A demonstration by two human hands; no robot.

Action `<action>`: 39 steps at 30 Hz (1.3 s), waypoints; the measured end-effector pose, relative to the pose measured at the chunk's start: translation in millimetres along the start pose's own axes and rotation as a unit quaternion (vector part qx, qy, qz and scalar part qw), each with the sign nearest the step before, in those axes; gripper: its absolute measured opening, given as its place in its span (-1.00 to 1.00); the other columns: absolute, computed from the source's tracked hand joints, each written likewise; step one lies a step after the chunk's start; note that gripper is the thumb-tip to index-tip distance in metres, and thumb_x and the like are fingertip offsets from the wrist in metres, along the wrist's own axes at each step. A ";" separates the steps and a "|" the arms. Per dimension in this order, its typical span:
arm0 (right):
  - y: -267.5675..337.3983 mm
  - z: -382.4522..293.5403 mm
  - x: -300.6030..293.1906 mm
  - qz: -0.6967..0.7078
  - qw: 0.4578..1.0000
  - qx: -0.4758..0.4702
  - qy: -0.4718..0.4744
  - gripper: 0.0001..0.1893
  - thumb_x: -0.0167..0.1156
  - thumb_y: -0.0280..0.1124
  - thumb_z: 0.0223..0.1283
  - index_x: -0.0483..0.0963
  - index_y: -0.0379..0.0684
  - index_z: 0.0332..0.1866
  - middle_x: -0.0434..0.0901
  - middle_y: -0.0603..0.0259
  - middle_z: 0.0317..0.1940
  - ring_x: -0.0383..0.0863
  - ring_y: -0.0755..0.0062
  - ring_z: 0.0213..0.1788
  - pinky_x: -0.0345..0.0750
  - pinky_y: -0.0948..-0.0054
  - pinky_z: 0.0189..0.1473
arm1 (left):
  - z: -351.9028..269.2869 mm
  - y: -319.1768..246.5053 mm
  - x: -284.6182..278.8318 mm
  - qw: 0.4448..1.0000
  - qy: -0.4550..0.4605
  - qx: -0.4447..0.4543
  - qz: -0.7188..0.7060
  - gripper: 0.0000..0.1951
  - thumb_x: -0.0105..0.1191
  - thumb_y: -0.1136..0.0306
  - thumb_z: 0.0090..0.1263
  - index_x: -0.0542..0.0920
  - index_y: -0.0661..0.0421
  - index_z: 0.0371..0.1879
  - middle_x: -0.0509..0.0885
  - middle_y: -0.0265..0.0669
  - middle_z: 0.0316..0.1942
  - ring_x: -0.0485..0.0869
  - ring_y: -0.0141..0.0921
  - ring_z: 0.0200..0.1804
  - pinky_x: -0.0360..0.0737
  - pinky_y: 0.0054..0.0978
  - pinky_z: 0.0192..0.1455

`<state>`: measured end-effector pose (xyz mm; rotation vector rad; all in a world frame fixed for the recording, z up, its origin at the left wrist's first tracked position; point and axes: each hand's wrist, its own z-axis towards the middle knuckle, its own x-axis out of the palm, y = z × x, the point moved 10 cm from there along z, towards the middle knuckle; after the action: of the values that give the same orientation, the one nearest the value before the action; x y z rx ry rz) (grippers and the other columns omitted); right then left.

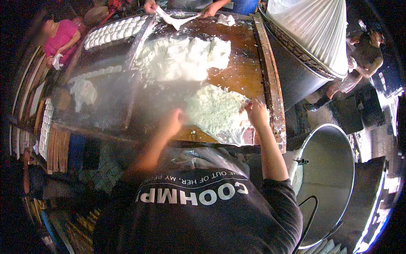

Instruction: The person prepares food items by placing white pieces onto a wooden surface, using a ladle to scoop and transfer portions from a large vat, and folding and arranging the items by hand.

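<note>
A thin sheet, likely cloth (230, 117), lies on the wooden worktop in front of me, covered with a white, crumbly, curd-like mass. My right hand (259, 114) pinches its right edge, close to the worktop's raised wooden rim. Off the sheet's left side is my left hand (175, 120), fingers curled but blurred by steam; whether it grips anything is unclear. Beyond the sheet sits a heap of soft white folded bundles (190, 58), its left part hazy.
A co-worker's hands (211, 11) stretch a white cloth (177, 23) across the far edge. Rows of white blocks (115, 31) lie far left. A cloth-draped vat (307, 41) stands at right, a large metal pot (326, 184) near my right elbow. Other people stand at both sides.
</note>
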<state>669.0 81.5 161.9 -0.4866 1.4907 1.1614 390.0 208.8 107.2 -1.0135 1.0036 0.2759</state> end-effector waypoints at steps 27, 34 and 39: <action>130.3 96.1 76.4 0.023 0.960 -0.278 -0.012 -0.84 0.12 -0.42 -0.06 0.52 0.00 -0.31 0.57 0.25 -0.39 0.56 0.28 -0.31 0.47 0.33 -0.24 | 53.4 -115.0 8.5 0.989 -0.031 0.140 0.030 -0.77 0.08 0.18 0.11 0.58 0.02 -0.33 0.54 -0.19 -0.45 0.53 -0.27 -0.36 0.46 -0.35 -0.35; 156.7 69.5 -2.2 0.293 0.923 -0.194 0.158 -0.87 0.11 -0.39 0.01 0.47 -0.23 -0.38 0.53 0.21 -0.55 0.53 0.45 -0.51 0.48 0.41 -0.39 | 22.3 -125.4 -12.1 0.975 -0.013 0.197 -0.105 -0.86 0.13 0.34 0.08 0.58 0.12 -0.44 0.46 -0.25 -0.58 0.45 -0.38 -0.52 0.40 -0.45 -0.45; 161.9 63.2 -46.7 0.215 0.942 -0.255 -0.044 -0.87 0.09 -0.39 -0.01 0.49 -0.18 -0.36 0.55 0.18 -0.50 0.54 0.25 -0.42 0.45 0.34 -0.31 | 88.9 -106.6 -23.5 0.984 0.010 0.006 -0.175 -0.90 0.09 0.37 0.10 0.52 0.12 -0.51 0.51 -0.26 -0.53 0.49 -0.39 -0.50 0.42 -0.41 -0.41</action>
<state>582.5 191.4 275.2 -0.4537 1.2406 1.9127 493.1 228.8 200.9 -1.1634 0.8259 -0.0315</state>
